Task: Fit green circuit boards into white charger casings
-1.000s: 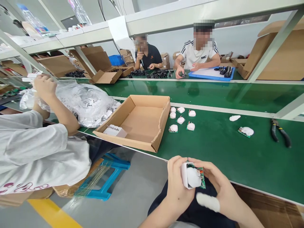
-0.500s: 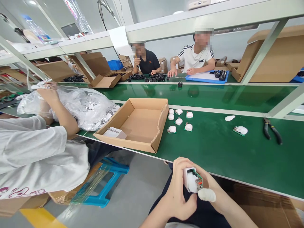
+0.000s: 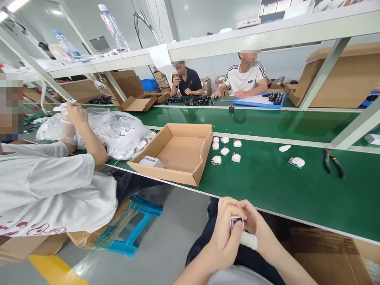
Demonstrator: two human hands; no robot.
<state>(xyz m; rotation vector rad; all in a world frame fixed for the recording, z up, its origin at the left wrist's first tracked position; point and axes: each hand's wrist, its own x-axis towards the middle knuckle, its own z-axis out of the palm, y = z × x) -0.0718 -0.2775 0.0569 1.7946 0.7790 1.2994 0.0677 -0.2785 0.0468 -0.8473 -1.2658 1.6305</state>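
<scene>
Since the earlier frame, our left hand (image 3: pixel 223 234) has brought its thumb over the open end of the case (image 3: pixel 232 224). We hold the case clamped in that hand near the bench (image 3: pixel 267 186), our right hand (image 3: pixel 254 225) curled beside it, thumb covered in white.

Both hands together, low and central over the lap (image 3: pixel 199 242). Forearms bare, entering from the bottom edge: left forearm (image 3: pixel 194 273) slants up to the right, right forearm (image 3: pixel 286 255) up to the left. Palms roughly face each other. Left hand (image 3: pixel 222 234): fingers bent over the top toward the right, left thumb (image 3: pixel 236 237) angled upward and pressed in, grip tight. Right hand (image 3: pixel 257 225): fingers curled, tips up by the left fingers; right thumb (image 3: pixel 248 240) wrapped in white, pointing left, just beside the left thumb.
</scene>
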